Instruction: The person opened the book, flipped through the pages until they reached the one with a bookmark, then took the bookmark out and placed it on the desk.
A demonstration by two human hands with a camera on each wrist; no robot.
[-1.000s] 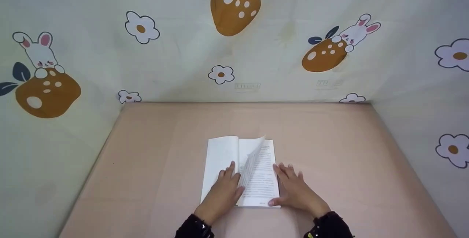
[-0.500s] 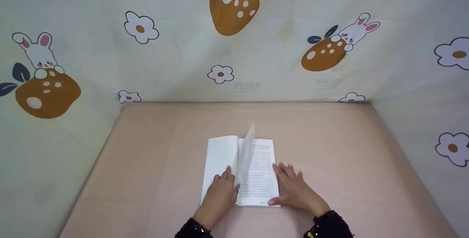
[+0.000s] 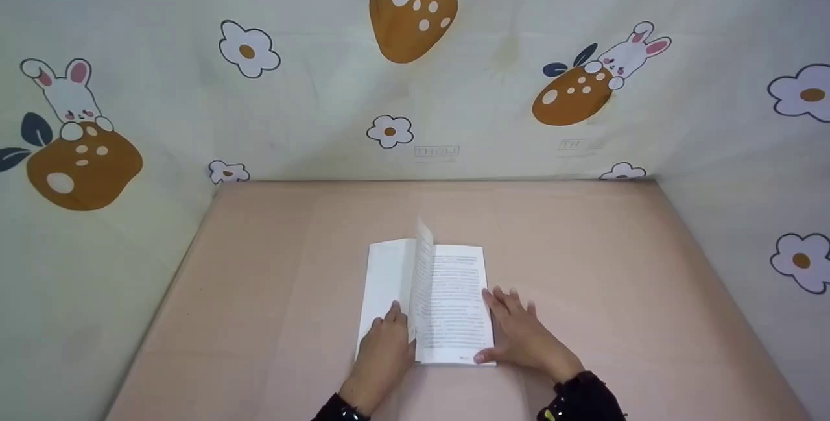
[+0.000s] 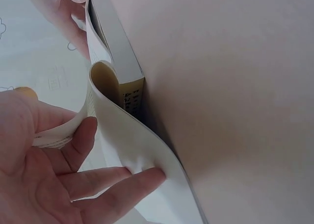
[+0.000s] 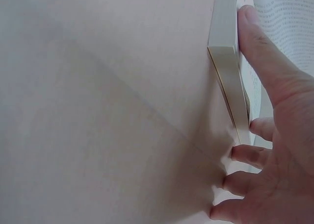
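An open paperback book (image 3: 457, 304) lies on the table, printed text on its right page. One leaf (image 3: 425, 259) stands nearly upright near the spine. My left hand (image 3: 384, 346) rests on the blank left page (image 3: 389, 272). In the left wrist view, the leaf curls between the thumb and bent index finger of that hand, while other fingertips (image 4: 156, 175) touch the pale page below. On the right, my right hand (image 3: 528, 340) stays at the book's edge. Its thumb (image 5: 260, 42) lies on the page, and its outstretched fingers reach beside the thick page block (image 5: 224, 28).
Pinkish cloth covers the table (image 3: 583, 246). Behind and at both sides hangs a pale curtain-like backdrop (image 3: 311, 109) printed with rabbits and flowers. Dark shiny sleeves (image 3: 580, 398) cover the wrists.
The lifted leaf has swung from leaning over the right page to nearly upright by the spine. My left hand has shifted left and slightly nearer. The right hand has kept its place.
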